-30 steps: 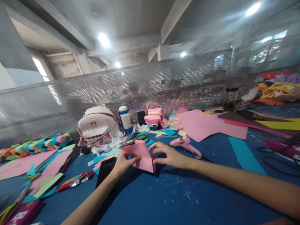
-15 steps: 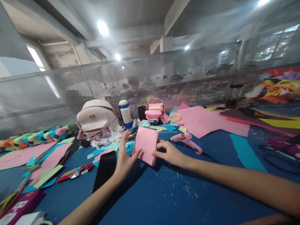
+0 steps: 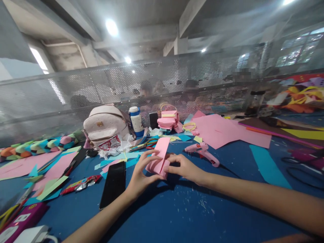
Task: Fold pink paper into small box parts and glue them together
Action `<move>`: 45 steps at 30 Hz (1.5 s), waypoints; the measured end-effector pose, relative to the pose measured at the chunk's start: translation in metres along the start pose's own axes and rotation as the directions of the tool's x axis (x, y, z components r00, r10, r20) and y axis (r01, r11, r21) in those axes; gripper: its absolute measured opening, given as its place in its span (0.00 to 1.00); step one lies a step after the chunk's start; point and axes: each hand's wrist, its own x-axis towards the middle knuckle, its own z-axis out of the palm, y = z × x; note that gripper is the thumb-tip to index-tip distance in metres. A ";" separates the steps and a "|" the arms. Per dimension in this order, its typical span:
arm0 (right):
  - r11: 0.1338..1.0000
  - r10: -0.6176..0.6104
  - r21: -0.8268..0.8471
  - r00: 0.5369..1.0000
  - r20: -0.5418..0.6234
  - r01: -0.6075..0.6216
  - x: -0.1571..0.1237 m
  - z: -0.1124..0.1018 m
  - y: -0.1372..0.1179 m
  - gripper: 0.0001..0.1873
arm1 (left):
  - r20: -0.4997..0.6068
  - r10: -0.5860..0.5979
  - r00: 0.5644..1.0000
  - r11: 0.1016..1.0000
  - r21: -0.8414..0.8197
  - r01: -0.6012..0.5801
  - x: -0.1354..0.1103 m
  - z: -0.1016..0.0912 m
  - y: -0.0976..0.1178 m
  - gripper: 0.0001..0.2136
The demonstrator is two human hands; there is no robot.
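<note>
Both my hands hold a folded piece of pink paper just above the blue table. My left hand curls its fingers around the paper's lower left side. My right hand pinches the paper's lower right edge. The paper stands nearly on edge, its upper part sticking up past my fingers. A black phone lies flat just left of my left hand. A pink glue gun lies behind my right hand.
A pale backpack, a blue-and-white bottle, a stack of pink paper pieces and a large pink sheet lie further back. Paper scraps and a snack wrapper litter the left. Scissors lie at right. A mesh screen backs the table.
The pink paper has been folded narrower and turned more upright. My left hand went from open beside the paper to closed around it. The right hand stayed on the paper.
</note>
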 end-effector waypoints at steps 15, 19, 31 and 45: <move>1.000 -0.001 -0.011 0.991 0.133 0.002 0.000 -0.008 -0.004 0.11 | -0.002 -0.194 0.981 0.957 -0.219 0.189 0.002 0.002 -0.004 0.22; 1.000 0.011 0.003 0.999 -0.030 -0.011 0.000 -0.001 -0.005 0.14 | -0.194 -0.300 0.934 0.942 -0.216 0.257 -0.001 0.005 0.007 0.07; 0.999 0.009 -0.045 0.993 -0.115 -0.015 -0.005 0.010 0.000 0.15 | -0.174 -0.476 0.862 0.831 -0.410 0.376 -0.007 0.017 0.018 0.09; 0.997 -0.058 -0.040 0.998 0.001 0.058 -0.004 0.006 -0.003 0.13 | -0.170 -0.349 0.922 0.892 -0.362 0.271 -0.011 0.018 0.014 0.05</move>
